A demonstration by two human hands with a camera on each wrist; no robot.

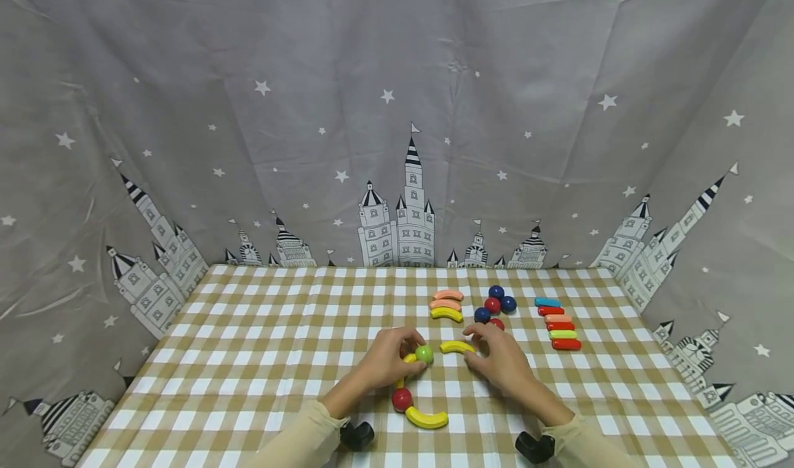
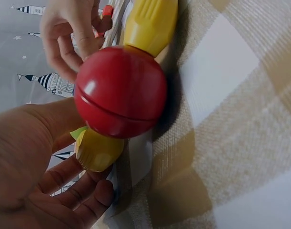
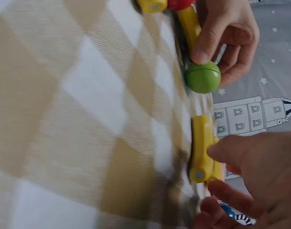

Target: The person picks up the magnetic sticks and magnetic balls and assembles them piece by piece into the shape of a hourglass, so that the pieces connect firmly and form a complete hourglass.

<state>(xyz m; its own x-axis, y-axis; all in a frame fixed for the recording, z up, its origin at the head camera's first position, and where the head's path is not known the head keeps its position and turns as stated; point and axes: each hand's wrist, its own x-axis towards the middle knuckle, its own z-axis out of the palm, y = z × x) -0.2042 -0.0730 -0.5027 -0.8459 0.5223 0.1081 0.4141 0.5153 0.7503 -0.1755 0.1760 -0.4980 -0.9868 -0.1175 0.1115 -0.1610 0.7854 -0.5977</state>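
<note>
My left hand (image 1: 392, 354) pinches a green ball (image 1: 424, 355), its thumb on the near side. That ball stands at the end of a yellow curved bar (image 3: 188, 26), partly hidden by the hand. The bar's other end meets a red ball (image 2: 121, 90), from which a second yellow curved bar (image 1: 426, 418) runs right along the cloth. My right hand (image 1: 496, 358) is spread around the right end of a loose yellow curved bar (image 3: 201, 148). Its thumb is right at the bar's near side, while the index finger stays apart on the far side.
Behind the hands lie two orange curved bars (image 1: 446, 300) and another yellow one (image 1: 446, 314). Blue and red balls (image 1: 492, 305) cluster right of them. Several short coloured bars (image 1: 561, 326) form a column farther right. A checked cloth (image 1: 279, 344) covers the table; a grey curtain (image 1: 397, 54) hangs behind.
</note>
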